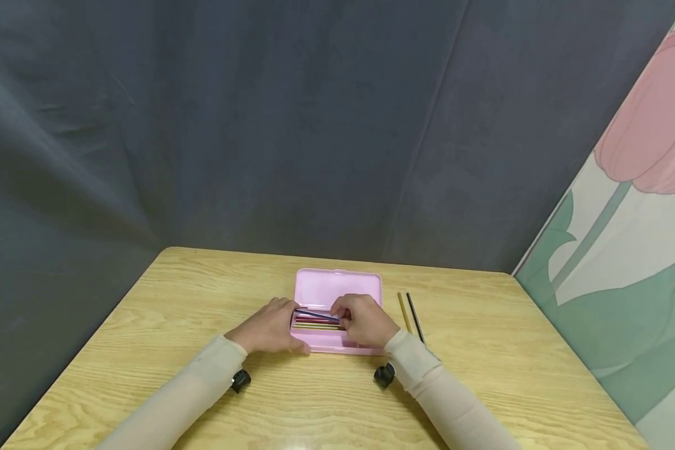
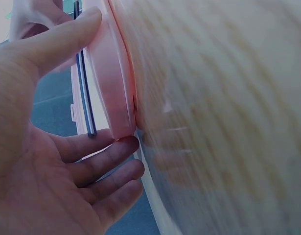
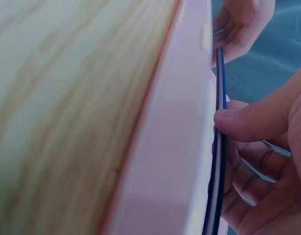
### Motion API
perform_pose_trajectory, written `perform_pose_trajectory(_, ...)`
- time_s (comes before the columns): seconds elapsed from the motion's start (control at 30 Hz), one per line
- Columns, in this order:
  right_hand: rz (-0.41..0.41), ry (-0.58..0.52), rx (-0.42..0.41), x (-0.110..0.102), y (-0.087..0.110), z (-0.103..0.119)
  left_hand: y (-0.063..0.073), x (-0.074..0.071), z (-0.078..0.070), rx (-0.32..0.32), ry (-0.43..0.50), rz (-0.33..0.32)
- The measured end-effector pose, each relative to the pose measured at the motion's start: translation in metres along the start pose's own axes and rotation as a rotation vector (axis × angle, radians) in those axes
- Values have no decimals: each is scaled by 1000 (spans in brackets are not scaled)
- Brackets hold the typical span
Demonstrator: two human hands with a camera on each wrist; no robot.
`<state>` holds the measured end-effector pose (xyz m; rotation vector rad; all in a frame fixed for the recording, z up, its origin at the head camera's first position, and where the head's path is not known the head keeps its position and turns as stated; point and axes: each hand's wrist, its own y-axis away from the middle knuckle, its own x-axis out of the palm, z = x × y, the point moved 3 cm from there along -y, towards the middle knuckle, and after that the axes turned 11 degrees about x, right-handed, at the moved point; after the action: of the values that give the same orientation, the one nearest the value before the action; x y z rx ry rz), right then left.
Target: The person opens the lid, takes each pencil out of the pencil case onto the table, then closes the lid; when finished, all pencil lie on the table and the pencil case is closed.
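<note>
A pink pencil case [image 1: 329, 340] lies on the table with its lid [image 1: 337, 289] tipped back. Several coloured pencils [image 1: 317, 326], red and yellow among them, lie lengthwise inside. My left hand [image 1: 270, 326] grips the case's left end, its thumb along the front wall and its fingers at the end, as the left wrist view shows. Over the case's right half, my right hand [image 1: 365, 320] pinches a dark blue pencil [image 3: 220, 147] between thumb and fingers. That pencil slants above the others, its far end beside my left fingers. The right hand hides part of the case.
To the right of the case, a yellow pencil [image 1: 404, 311] and a black pencil [image 1: 414, 315] lie on the wooden table [image 1: 214, 281], partly behind my right sleeve. A dark curtain [image 1: 292, 137] hangs behind the table, and a tulip-patterned panel [image 1: 641, 250] stands at the right.
</note>
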<state>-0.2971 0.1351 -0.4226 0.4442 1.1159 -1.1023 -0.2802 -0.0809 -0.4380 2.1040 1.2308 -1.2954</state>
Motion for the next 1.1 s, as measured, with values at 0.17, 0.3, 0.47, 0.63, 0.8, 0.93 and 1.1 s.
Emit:
perform_pose_trajectory(0.17,-25,24,-16,-11,5,-4,0,0,-1,-3,-8,-5)
perform_pose_trajectory(0.3,-75,-13,16,-29,12,-14,0,0,-1,-4,-13,-2)
perform_pose_trajectory(0.47,-197,-83,113,-64,19,-27,0,0,-1,-3,-12,-4)
perform_pose_trajectory(0.63,-343,-112,251,-93,29,-49,0,0,0,-9,-11,3)
perform_pose_trajectory(0.8,-410,-117,379,-110,42,-76,0,-1,-1,-4,-5,5)
perform_pose_trajectory(0.93,-390,-101,484,-112,54,-102,1,-2,-2,-5,4,4)
perform_pose_trajectory(1.1,-294,-82,628,-103,69,-128,1,-3,-3,-7,-7,8)
